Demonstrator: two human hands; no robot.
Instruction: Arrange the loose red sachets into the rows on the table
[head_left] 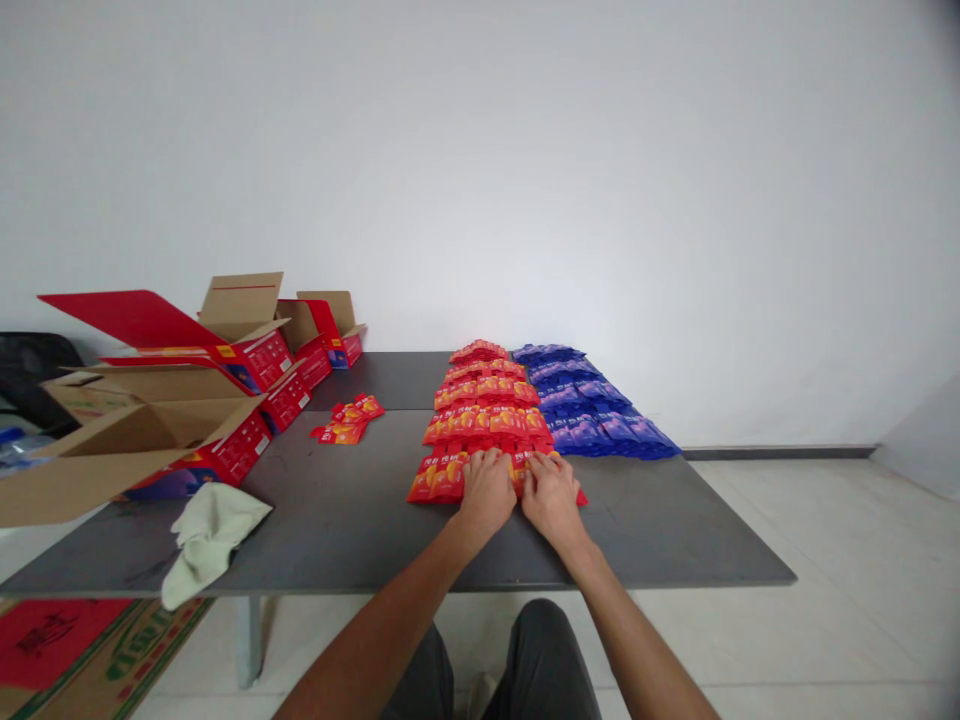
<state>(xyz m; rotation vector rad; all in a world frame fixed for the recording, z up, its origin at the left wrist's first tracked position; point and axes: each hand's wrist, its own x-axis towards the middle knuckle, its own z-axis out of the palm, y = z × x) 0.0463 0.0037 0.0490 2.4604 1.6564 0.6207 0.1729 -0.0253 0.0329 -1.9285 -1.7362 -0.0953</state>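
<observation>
Overlapping red packets [439, 478] with orange fruit pictures lie in several rows at the middle of the dark table. My left hand [487, 490] rests on the front row, its fingers bent and pressed together on the red packets. Just to its right, my right hand [553, 493] curls over the same row near its right end. The hands hide part of that row, and the fingertips are partly out of sight. Beside the red rows on the right lie rows of blue-purple packets [600, 430], touched by neither hand.
Open red cartons [244, 455] with raised brown flaps line the left side of the table [330, 530]. A few loose red packets [349, 420] lie between the cartons and the rows. A pale cloth [210, 535] hangs over the front edge. Below is a cardboard box [142, 650].
</observation>
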